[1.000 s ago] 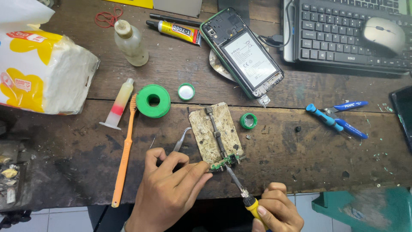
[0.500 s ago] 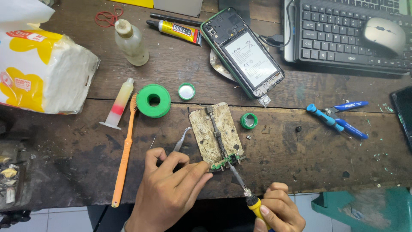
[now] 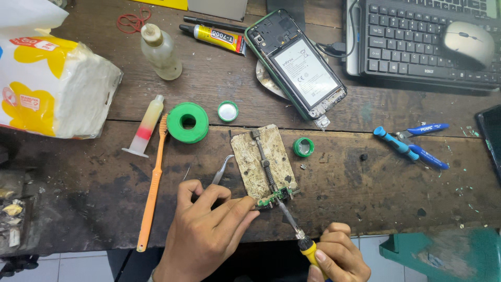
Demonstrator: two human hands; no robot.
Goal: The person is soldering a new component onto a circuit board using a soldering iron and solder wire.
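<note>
**Iron on the board, little moved**

On bench (image 3: 365, 172): jig (image 3: 263, 164), small green board (image 3: 275, 197) clamped at its near edge. Left hand (image 3: 206, 232) closed on tweezers (image 3: 222, 169), fingertips at board. Right hand (image 3: 336, 258) clenched round iron (image 3: 292, 225), tip touching board. Since a second ago: barely shifted, tip held there.

**Camera position: single head-worn view**

One view only, so no second view shares any ground with it. The camera sits on the person's head, looking steeply down and forward over a wooden workbench (image 3: 365, 172). The near edge, with both hands (left hand (image 3: 206, 235), right hand (image 3: 336, 258)), lies close at the bottom; a keyboard (image 3: 417, 39) marks the far edge at the top.
</note>
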